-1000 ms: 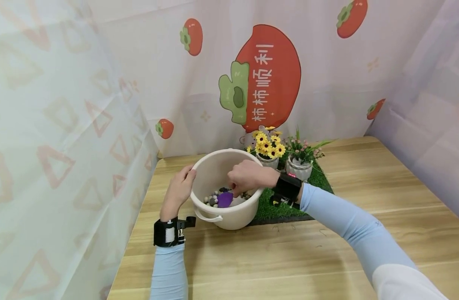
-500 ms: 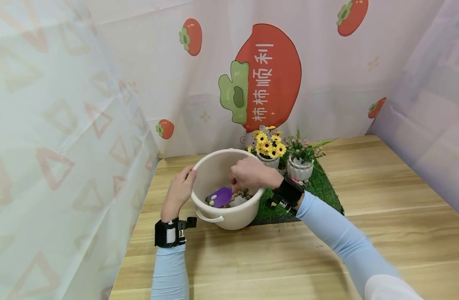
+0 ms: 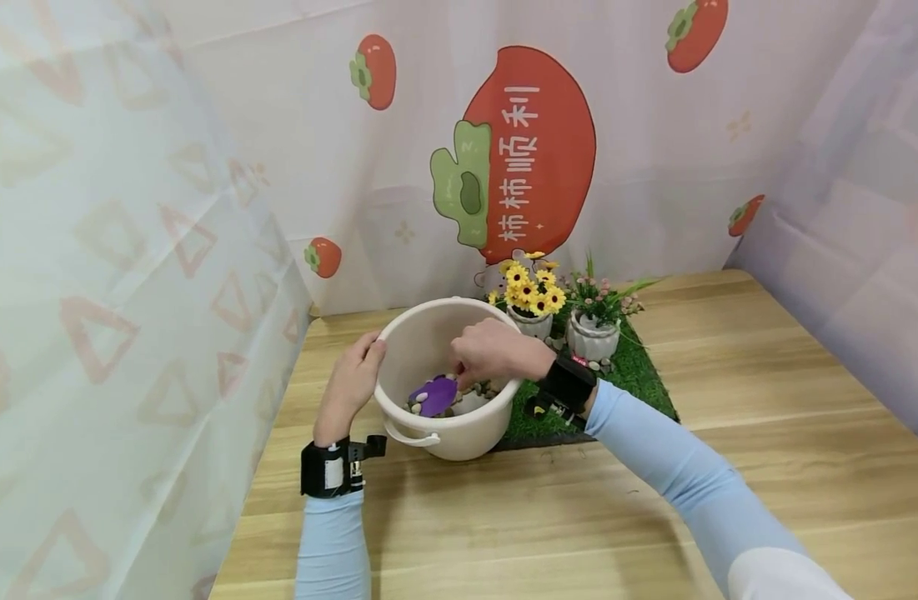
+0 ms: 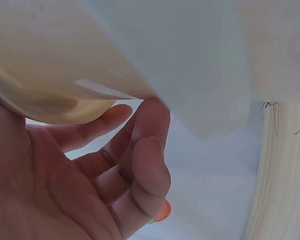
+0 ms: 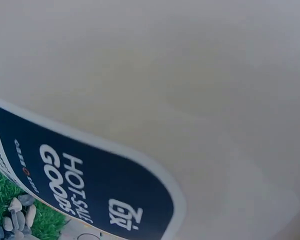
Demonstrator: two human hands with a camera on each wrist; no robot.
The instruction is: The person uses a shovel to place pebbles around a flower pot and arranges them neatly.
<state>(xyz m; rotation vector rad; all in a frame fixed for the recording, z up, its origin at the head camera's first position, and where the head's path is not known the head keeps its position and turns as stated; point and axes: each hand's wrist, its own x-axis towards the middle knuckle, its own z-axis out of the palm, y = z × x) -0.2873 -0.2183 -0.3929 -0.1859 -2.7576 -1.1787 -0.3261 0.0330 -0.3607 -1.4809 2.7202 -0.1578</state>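
A cream plastic bucket (image 3: 459, 437) stands on the table, with pebbles (image 3: 483, 388) in its bottom. My left hand (image 3: 349, 379) grips the bucket's rim at the left; in the left wrist view the curled fingers (image 4: 151, 162) meet its wall. My right hand (image 3: 492, 350) reaches over the right side of the rim and holds a small purple shovel (image 3: 436, 395) inside. Its handle is hidden in the fist. A few pebbles lie on the blade. The right wrist view shows the bucket's outer wall with a dark label (image 5: 85, 170); the right hand is out of sight there.
Behind and right of the bucket lies an artificial grass mat (image 3: 642, 379). On it stand a pot of yellow flowers (image 3: 532, 323) and a white pot with pink flowers (image 3: 592, 337). Small stones (image 5: 20, 217) lie on the grass. A printed cloth (image 3: 383, 200) backs the wooden table (image 3: 489, 525).
The shovel's blade has turned and shifted left within the bucket, and pebbles now rest on it. My right forearm has swung left. My left hand keeps its grip on the rim.
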